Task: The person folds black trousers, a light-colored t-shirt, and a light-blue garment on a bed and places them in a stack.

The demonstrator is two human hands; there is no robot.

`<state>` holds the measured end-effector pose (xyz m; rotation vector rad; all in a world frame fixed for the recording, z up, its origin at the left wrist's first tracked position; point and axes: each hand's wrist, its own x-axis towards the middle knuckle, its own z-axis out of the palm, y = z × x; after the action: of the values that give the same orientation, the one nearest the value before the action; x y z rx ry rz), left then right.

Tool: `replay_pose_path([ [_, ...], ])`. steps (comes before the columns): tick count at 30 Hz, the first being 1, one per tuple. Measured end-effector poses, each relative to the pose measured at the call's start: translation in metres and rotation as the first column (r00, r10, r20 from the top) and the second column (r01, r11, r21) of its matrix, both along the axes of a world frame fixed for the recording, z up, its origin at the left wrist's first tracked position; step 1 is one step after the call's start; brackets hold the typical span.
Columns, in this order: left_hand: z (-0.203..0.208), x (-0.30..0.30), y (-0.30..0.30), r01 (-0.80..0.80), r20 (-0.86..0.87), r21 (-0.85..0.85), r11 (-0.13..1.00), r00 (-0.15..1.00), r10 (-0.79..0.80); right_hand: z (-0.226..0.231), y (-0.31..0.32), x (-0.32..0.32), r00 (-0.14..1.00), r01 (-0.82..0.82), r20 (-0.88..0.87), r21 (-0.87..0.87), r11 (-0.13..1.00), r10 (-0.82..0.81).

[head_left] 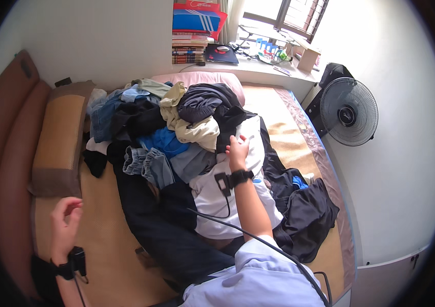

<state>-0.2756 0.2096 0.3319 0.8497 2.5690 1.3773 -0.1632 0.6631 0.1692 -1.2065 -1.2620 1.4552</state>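
My right hand [238, 152] is over the middle of a clothes heap, its fingers loosely bent and apart, with no garment visibly gripped. Under and beside it lies a white shirt [212, 192]; black cloth [227, 123] is just behind. My left hand [67, 219] hovers at the left of the bed, near a brown-edged pillow [61, 133], fingers loosely curled with nothing seen in them. Close to the right hand are cream trousers [197, 130], a blue garment [165, 141], denim with elastic cuffs [148, 165] and a dark bundled garment [204, 101].
The heap lies on a bed with a tan mat [97, 230]. A brown padded headboard [7, 153] stands left, a black fan [348, 115] right. Books [189, 48] and small items fill the windowsill. Black cables [273, 245] run from my wrist straps.
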Motion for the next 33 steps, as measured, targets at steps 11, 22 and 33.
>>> replay_pose_path([
  [11, -0.014, 0.05, 0.077, 0.409, -0.013, -0.139, 0.902, 0.91, -0.415, -0.075, 0.161, -0.059, 0.948, 0.009, 0.294, 0.356, 0.934, -0.121],
  [22, -0.025, 0.04, 0.053, 0.219, 0.153, 0.033, 0.975, 0.963, -0.222, 0.157, -0.041, -0.02, 0.461, -0.601, -0.614, 0.315, 0.734, 0.641],
  [33, -0.039, 0.045, 0.03, 0.098, -0.019, 0.152, 0.983, 0.995, -0.097, 0.147, -0.362, 0.006, -0.451, -0.733, -0.266, 0.655, -0.183, 0.852],
])
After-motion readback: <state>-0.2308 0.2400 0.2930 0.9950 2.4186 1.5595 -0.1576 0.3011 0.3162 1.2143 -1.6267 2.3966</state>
